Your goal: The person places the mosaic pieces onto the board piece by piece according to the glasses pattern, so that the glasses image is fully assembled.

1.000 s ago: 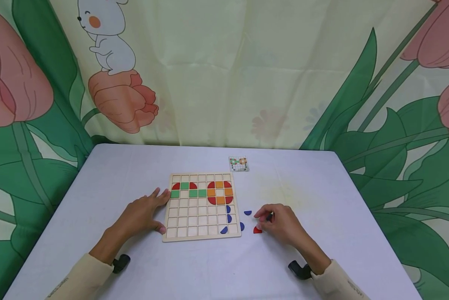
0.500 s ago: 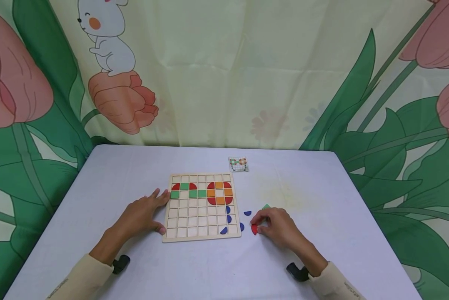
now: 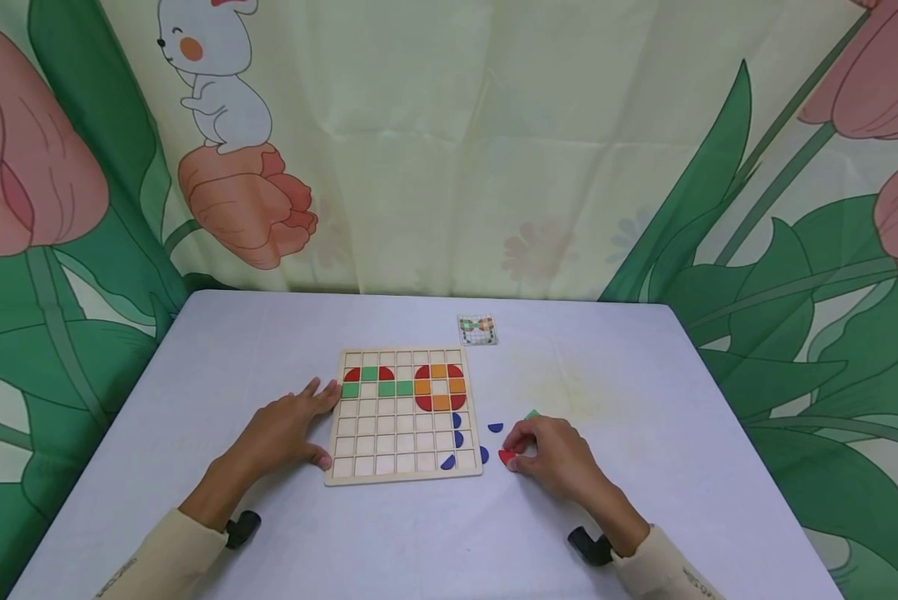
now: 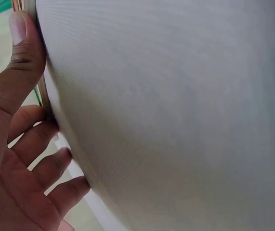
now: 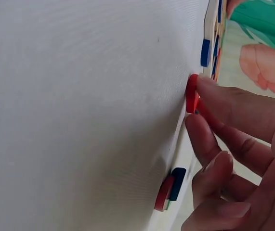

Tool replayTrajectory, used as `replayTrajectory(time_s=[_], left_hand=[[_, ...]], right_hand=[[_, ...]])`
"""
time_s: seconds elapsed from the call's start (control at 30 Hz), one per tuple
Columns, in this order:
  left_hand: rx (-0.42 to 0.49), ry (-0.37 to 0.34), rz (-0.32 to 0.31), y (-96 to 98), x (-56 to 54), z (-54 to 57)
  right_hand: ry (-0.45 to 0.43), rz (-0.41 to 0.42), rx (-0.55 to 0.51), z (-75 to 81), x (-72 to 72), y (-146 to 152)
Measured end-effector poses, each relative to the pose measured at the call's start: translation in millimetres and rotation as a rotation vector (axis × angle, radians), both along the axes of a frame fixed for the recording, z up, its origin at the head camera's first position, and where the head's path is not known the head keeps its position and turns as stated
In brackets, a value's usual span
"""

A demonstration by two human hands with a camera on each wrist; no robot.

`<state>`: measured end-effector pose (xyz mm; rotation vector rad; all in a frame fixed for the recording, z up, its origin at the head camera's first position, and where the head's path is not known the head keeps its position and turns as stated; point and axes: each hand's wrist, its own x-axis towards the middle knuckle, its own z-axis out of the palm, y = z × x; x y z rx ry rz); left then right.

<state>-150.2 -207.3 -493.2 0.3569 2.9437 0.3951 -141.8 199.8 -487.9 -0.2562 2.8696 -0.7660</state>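
A wooden grid board [image 3: 394, 450] lies on the table, with red, green and orange pieces set in its upper rows and several blue half-round pieces down its right side. My left hand [image 3: 290, 427] rests at the board's left edge, fingers spread and thumb near the lower corner. To the right of the board, my right hand [image 3: 557, 454] pinches a red piece [image 5: 191, 94] between thumb and fingertips, close over the cloth. Two blue half-round pieces lie nearby, one blue piece [image 3: 496, 427] beyond the fingertips and another blue piece [image 3: 484, 455] by the board's edge.
A small pattern card [image 3: 477, 329] lies behind the board's far right corner. A green piece [image 3: 532, 413] peeks out behind my right hand. In the right wrist view, a red piece [image 5: 163, 195] and a dark blue piece [image 5: 177, 184] lie under that hand. A printed curtain hangs behind the table.
My right hand has moved slightly left and taken hold of the red piece, turning it. The green piece has come into view behind it. The left hand and board stay put.
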Motion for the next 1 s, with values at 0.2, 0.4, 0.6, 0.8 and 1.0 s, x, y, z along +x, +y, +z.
replayTrajectory(time_s=[0.2, 0.4, 0.6, 0.8, 1.0], left_hand=[[-0.001, -0.001, 0.003, 0.1, 0.6, -0.7], [-0.003, -0.001, 0.000, 0.4, -0.1, 0.1], [0.000, 0.001, -0.007, -1.1, -0.6, 0.2], [0.017, 0.001, -0.009, -2.6, 0.0, -1.0], [0.021, 0.009, -0.016, -3.0, -0.1, -1.6]], right_hand=[[-0.019, 0.006, -0.006, 0.4, -0.8, -1.0], [-0.062, 0.044, -0.107, 1.5, -4.5, -1.3], [-0.080, 0.098, -0.216, 5.9, -11.5, -5.9], [-0.055, 0.146, -0.271, 11.6, -18.2, -19.5], [-0.018, 0.150, -0.302, 18.8, -24.3, -37.4]])
